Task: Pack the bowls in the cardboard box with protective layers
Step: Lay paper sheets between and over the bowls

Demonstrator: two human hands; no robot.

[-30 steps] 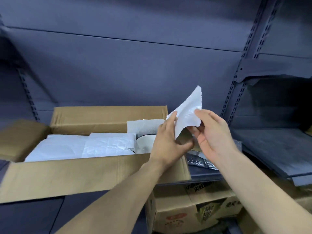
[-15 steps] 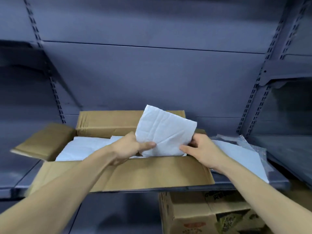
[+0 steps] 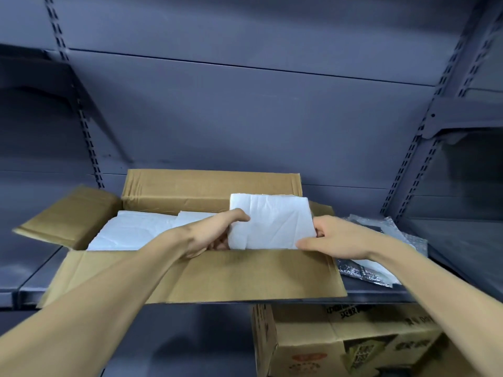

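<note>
view from a head-worn camera, looking down at an open cardboard box [image 3: 217, 276] on a dark grey metal shelf [image 3: 381, 297]. the box is long and shallow, with its long axis running left to right and its flaps folded outward.

both hands hold one white foam sheet [image 3: 272, 221] over the right end of the box, just above the opening. the left hand [image 3: 217, 232] reaches over the front wall and pinches the sheet's left edge, thumb on top and fingers underneath. the right hand [image 3: 334, 238] grips the right edge, fingers curled round it and thumb along the lower edge. the sheet's longer side runs the same way as the box. it tilts, its far edge raised near the back wall and its near edge low by the front wall. the hands are about equally close, so the next move is probably straight down.

the sheet is thin, soft and creased, with a faint quilted texture. similar padding sheets [image 3: 136, 229] lie flat across the left and middle of the box. no bowls can be seen; they may be hidden under the padding.

crumpled clear plastic wrap [image 3: 394, 235] lies on the shelf just right of the box. a second box [image 3: 340, 346], printed, sits below the shelf.
</note>
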